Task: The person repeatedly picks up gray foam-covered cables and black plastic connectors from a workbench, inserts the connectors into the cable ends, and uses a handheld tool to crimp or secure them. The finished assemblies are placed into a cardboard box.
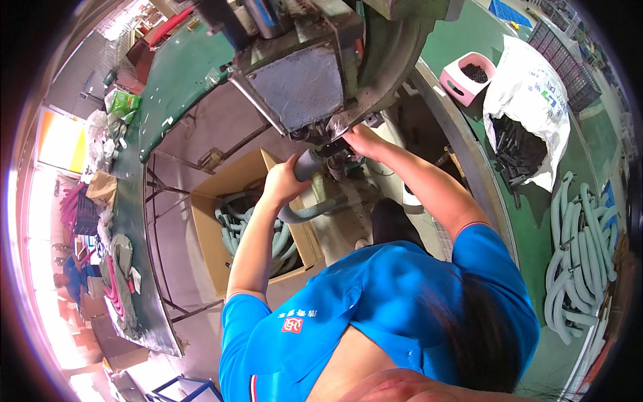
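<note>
My left hand is wrapped round a grey hose near its end, just below the head of a heavy machine. A dark tube-shaped fitting sits at that end of the hose. My right hand is closed at the fitting's other end, close under the machine; its fingertips are partly hidden. The rest of the hose curves down beside a cardboard box. Inside the box lie several coiled grey hoses.
On the green table at right stand a pink bin of small black parts, a white sack spilling black tubes, and a pile of grey hoses. A dark crate is behind the sack. Another green table is at left.
</note>
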A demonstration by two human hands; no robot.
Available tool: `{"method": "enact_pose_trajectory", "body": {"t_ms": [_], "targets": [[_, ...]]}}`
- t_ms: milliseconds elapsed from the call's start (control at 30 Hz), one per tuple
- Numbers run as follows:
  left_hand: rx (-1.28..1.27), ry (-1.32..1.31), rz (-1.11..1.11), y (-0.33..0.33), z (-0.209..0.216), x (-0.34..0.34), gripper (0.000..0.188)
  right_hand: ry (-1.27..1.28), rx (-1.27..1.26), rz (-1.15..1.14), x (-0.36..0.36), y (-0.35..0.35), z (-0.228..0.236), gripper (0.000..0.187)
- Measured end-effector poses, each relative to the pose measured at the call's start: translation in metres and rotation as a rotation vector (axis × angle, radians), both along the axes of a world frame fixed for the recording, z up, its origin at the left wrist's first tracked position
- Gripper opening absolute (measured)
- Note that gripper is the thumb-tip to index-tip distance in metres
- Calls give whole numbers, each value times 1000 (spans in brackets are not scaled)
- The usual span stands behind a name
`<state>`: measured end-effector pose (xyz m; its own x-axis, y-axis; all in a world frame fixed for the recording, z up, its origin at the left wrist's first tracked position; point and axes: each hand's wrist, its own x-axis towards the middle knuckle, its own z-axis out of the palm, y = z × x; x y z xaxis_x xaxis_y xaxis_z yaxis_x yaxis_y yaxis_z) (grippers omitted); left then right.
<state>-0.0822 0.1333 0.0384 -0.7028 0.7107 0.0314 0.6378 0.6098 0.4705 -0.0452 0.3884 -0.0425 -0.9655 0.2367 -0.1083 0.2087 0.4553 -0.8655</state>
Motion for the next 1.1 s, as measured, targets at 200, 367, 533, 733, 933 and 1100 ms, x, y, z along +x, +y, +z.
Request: {"method": "enact_pose_trajectory", "body": {"t_ms": [200,367,533,733,933,1100], "targets": [[-77,34,-6,14,6,5,55,200,-184,-7,12,-12,16,23],[-70,-22,16,18,14,9,56,-148,-74,45,12,3,7,47],[-25,-41,55,18,16,10,56,-18,-191,-34,1,1,5,40],[-27,7,29,20,47,11,54,242,84,-14,10,1,14,27],[-12,-50,-70,-13,56,51,51,74,-254,3,83,-31,61,50],[145,-71,-176,-22,63,91,41,8,-409,86,144,-44,124,51]]}}
